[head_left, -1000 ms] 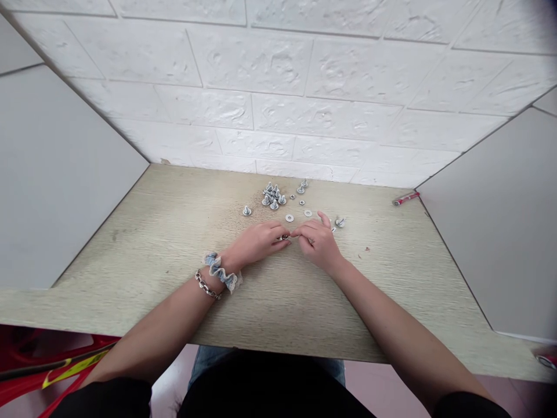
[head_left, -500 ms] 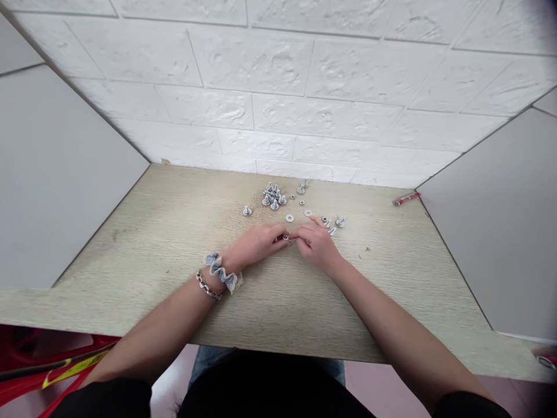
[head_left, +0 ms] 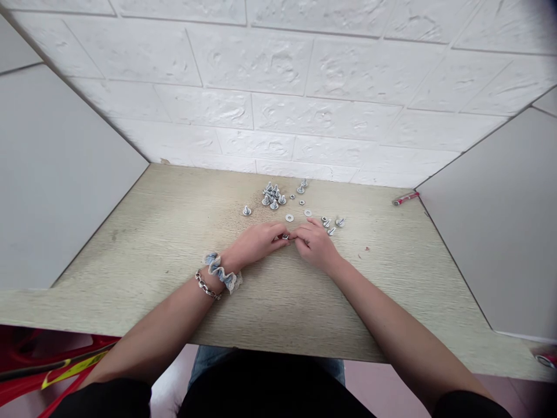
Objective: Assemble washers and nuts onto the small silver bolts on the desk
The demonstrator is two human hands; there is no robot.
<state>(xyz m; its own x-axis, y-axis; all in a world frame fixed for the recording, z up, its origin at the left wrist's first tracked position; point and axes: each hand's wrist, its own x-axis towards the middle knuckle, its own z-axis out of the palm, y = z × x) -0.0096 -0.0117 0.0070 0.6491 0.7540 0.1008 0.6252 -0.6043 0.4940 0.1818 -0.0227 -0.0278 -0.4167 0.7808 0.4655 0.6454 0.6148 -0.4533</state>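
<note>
Between the thumb and fingers of my left hand (head_left: 261, 239) is a small shiny metal fastener (head_left: 285, 237); the fingers cover most of it, so bolt or nut I cannot tell. My right hand (head_left: 317, 245) is closed, its thumb and index fingertip meeting the right side of that piece. Beyond the left hand lies a pile of bolts (head_left: 274, 196) with washers on them. A flat washer (head_left: 289, 218) sits just past the fingertips, and another washer (head_left: 307, 213) is behind the right hand. More bolts (head_left: 331, 231) and a nut (head_left: 324, 219) lie beside the right fingers.
Loose nuts (head_left: 301, 202) and a single bolt (head_left: 246, 211) lie on the wooden tabletop (head_left: 143, 249). A red-handled tool (head_left: 405, 199) rests at the right panel (head_left: 500, 232). A white brick-patterned wall (head_left: 278, 110) stands behind, a grey panel (head_left: 65, 180) at left.
Both hands stay in nearly the same place around the small metal fastener, with only slight finger movement. The loose parts on the table have not moved.
</note>
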